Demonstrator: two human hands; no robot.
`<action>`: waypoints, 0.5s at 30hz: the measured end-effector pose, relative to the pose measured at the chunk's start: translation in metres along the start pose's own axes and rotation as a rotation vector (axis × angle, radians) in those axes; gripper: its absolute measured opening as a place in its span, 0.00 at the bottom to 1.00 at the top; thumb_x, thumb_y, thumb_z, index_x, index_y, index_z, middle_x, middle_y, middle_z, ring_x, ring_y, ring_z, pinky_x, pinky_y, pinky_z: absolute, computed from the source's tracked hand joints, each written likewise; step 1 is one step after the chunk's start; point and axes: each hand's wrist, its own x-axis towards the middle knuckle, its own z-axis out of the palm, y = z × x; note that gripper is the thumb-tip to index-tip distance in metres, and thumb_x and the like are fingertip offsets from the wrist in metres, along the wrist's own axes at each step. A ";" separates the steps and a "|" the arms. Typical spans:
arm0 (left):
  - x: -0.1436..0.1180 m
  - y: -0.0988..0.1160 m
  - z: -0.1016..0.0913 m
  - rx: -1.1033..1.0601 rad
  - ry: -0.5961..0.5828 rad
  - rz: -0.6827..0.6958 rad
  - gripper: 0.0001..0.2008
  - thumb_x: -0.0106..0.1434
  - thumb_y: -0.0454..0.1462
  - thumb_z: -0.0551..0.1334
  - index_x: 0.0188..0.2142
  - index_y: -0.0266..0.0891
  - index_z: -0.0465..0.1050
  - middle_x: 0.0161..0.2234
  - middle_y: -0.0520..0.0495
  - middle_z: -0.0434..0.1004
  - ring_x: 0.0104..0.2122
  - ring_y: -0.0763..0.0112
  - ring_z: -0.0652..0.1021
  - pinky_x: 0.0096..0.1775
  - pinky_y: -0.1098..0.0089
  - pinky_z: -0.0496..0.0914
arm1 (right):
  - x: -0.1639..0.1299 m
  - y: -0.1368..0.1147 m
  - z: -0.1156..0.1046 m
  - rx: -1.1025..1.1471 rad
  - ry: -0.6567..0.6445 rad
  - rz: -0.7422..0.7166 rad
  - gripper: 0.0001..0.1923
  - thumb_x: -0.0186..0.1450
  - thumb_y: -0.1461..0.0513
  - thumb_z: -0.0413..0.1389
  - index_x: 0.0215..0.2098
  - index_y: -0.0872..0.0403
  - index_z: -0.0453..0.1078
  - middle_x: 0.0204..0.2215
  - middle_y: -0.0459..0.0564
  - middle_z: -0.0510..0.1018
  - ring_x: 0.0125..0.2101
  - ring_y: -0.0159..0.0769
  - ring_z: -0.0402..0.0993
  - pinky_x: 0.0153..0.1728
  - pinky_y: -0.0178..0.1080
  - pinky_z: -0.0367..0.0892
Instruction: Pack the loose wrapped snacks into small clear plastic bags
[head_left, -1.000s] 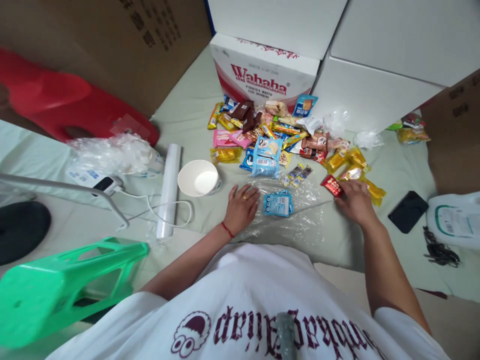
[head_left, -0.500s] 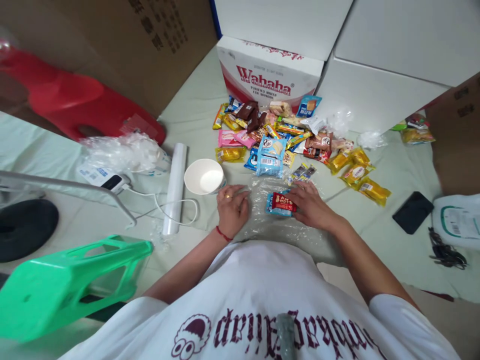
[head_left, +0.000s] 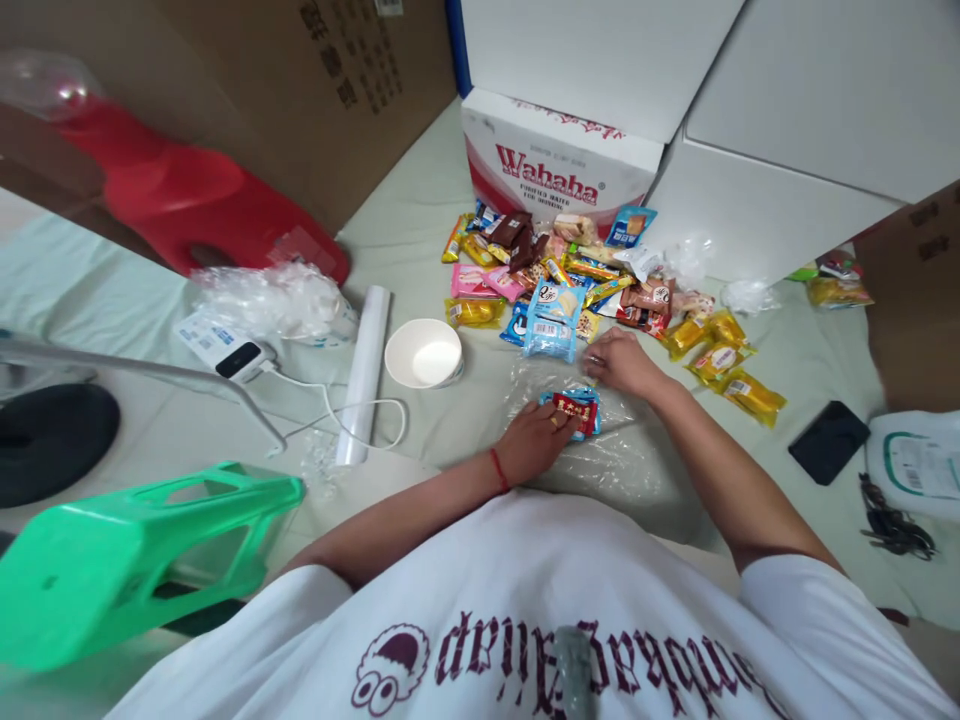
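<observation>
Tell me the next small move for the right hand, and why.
Probably bring the right hand in toward the red packet: the left hand rests its fingers on that packet, atop blue packets on clear film, and the right hand is curled just beyond. Whether it grips anything is hidden.

This appears to be a lived-in room at a home, improvised as a work spot, rather than a workshop or lab. Everyday goods suggest it: a pale green cloth (head_left: 412, 190) spread beneath wrapped snacks (head_left: 555, 300), a big red jug (head_left: 202, 200), a green plastic stool (head_left: 150, 540). A Wahaha water carton (head_left: 555, 185) and a brown cardboard box (head_left: 247, 90) stand around.
</observation>
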 end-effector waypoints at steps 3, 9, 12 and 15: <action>-0.001 0.000 0.011 -0.011 0.022 -0.001 0.18 0.76 0.34 0.51 0.60 0.40 0.72 0.47 0.40 0.81 0.51 0.56 0.77 0.49 0.56 0.67 | -0.018 -0.009 -0.010 0.070 -0.014 -0.127 0.12 0.71 0.59 0.53 0.38 0.53 0.79 0.35 0.53 0.82 0.41 0.45 0.74 0.47 0.43 0.64; -0.002 -0.009 0.025 -0.109 0.089 -0.007 0.14 0.71 0.31 0.56 0.51 0.37 0.76 0.45 0.39 0.81 0.48 0.56 0.79 0.47 0.58 0.71 | -0.078 -0.044 0.013 0.183 -0.021 -0.354 0.20 0.75 0.63 0.46 0.58 0.50 0.75 0.47 0.56 0.82 0.45 0.43 0.76 0.47 0.42 0.68; -0.021 -0.019 0.025 -0.252 0.197 0.068 0.15 0.66 0.29 0.57 0.49 0.38 0.76 0.45 0.41 0.82 0.46 0.60 0.79 0.48 0.60 0.73 | -0.094 -0.049 0.044 0.203 0.003 -0.359 0.23 0.75 0.66 0.45 0.62 0.53 0.72 0.52 0.59 0.80 0.50 0.44 0.75 0.50 0.43 0.70; -0.048 -0.027 0.015 -0.379 0.415 0.086 0.16 0.64 0.28 0.55 0.48 0.41 0.75 0.41 0.45 0.82 0.40 0.65 0.78 0.43 0.63 0.73 | -0.099 -0.048 0.065 0.172 -0.026 -0.336 0.21 0.74 0.68 0.46 0.57 0.55 0.77 0.46 0.59 0.80 0.50 0.46 0.74 0.50 0.44 0.70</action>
